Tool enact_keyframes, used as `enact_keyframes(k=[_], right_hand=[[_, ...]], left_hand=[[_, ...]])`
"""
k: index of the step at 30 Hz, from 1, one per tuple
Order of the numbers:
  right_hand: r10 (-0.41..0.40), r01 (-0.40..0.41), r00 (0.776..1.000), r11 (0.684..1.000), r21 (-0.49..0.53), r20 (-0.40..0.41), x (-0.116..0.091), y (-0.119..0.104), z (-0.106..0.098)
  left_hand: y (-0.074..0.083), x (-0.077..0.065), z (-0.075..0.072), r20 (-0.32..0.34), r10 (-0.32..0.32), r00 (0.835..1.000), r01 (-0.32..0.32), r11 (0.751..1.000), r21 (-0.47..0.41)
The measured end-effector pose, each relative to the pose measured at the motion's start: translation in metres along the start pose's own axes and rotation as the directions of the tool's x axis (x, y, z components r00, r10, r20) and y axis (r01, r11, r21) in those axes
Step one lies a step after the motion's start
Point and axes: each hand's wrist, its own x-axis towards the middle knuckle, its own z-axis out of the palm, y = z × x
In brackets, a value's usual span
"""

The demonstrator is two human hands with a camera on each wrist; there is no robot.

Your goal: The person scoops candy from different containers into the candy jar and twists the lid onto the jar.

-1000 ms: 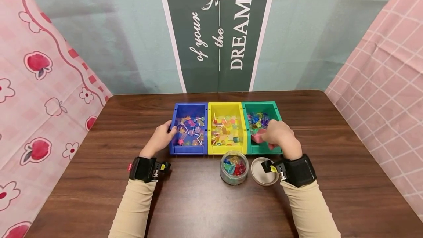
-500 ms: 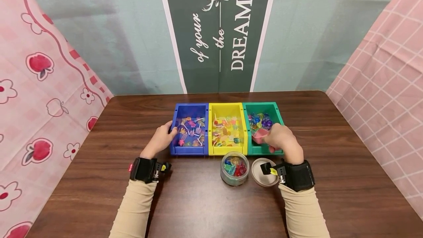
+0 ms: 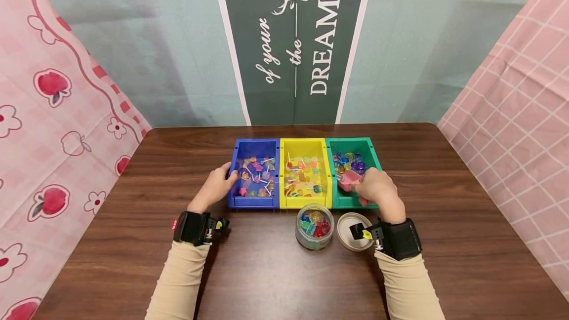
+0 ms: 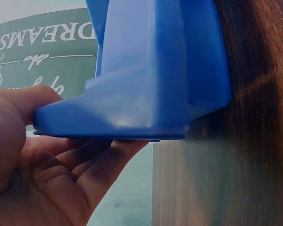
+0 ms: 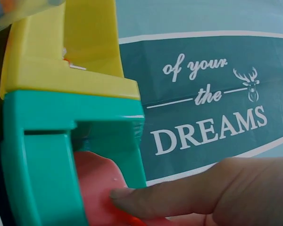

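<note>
My left hand (image 3: 214,187) grips the left wall of the blue bin (image 3: 254,202), thumb over the rim and fingers along the outside, as the left wrist view shows. My right hand (image 3: 378,187) holds a pink scoop (image 3: 349,180) inside the green bin (image 3: 355,202). In the right wrist view the thumb (image 5: 155,200) presses on the scoop (image 5: 99,188) just behind the bin's low front lip. Shiny blue, purple and clear plastic pieces (image 3: 348,162) lie in the green bin, by the scoop's tip.
Between the two bins stands a yellow bin (image 3: 306,202) with small candy-like pieces and sticks; the blue one holds similar pieces. In front are an open clear jar (image 3: 313,242) of coloured pieces and a round lid (image 3: 351,242) under the right wrist's camera.
The pink scoop has tilted and shifted slightly within the green bin, its bowl showing more now. The right wrist has moved a little left. The left hand has stayed on the blue bin.
</note>
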Motion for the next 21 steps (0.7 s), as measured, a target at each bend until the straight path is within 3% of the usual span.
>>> enact_keyframes(k=[10, 21], right_hand=[[0.048, -0.046, 0.993, 0.999, 0.022, -0.106, 0.01, 0.003, 0.012], [0.042, -0.037, 0.993, 0.998, 0.049, -0.11, 0.016, 0.007, 0.016]], left_hand=[[0.0, 0.001, 0.0, 0.006, -0.007, 1.0, 0.007, 1.0, 0.0], [0.0, 0.0, 0.0, 0.011, -0.01, 1.0, 0.01, 1.0, 0.004]])
